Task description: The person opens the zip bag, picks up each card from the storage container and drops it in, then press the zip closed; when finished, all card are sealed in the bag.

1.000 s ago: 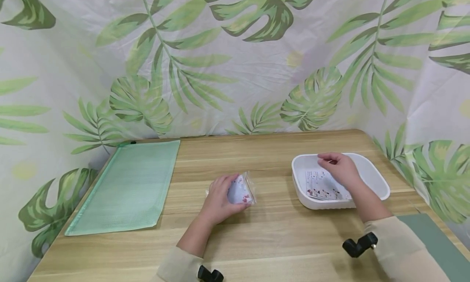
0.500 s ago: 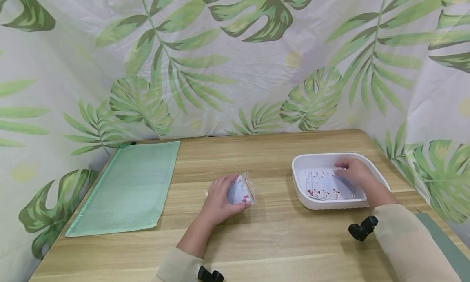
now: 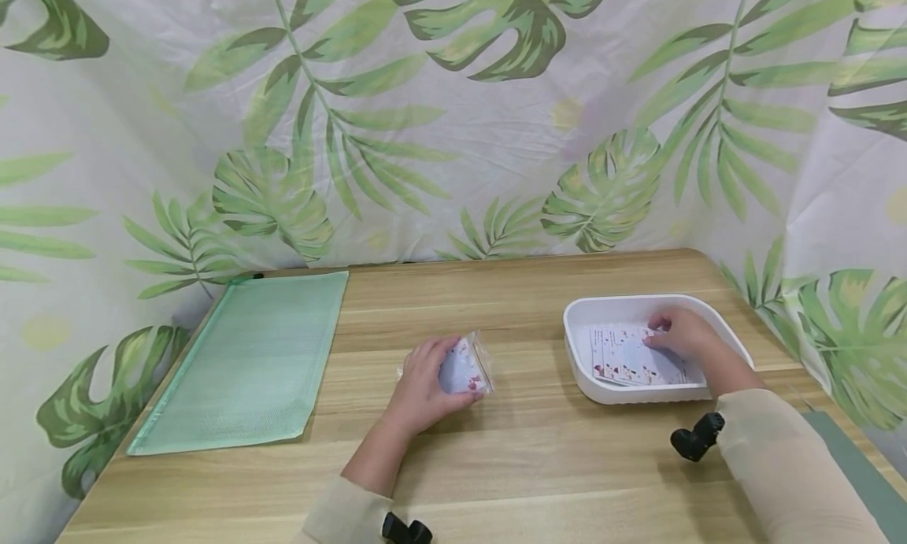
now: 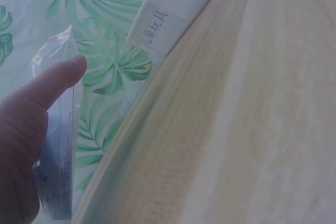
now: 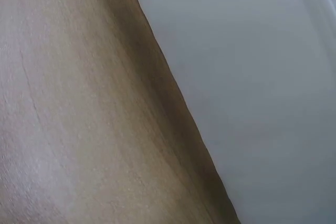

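Observation:
My left hand (image 3: 423, 389) grips a clear zip bag (image 3: 484, 360) with printed cards inside, held on edge at the middle of the table. In the left wrist view, the thumb lies across the bag (image 4: 59, 145), and small print shows through the plastic. My right hand (image 3: 686, 339) reaches into a white plastic basin (image 3: 730, 353) on the right. Its thumb and forefinger stand apart, low over several printed cards (image 3: 627, 359) spread on the basin floor; nothing is seen between them. In the right wrist view only the basin's outer wall (image 5: 247, 93) shows, and the hand is out of sight.
A pale green mesh zip pouch (image 3: 241, 363) lies flat at the left of the wooden table (image 3: 524, 457). A dark green sheet (image 3: 853, 449) lies at the right edge, partly under the right sleeve. A leaf-print cloth (image 3: 496, 135) hangs behind.
My right hand has moved right and lower into the basin, uncovering more of the cards. My left hand and the bag have stayed in place.

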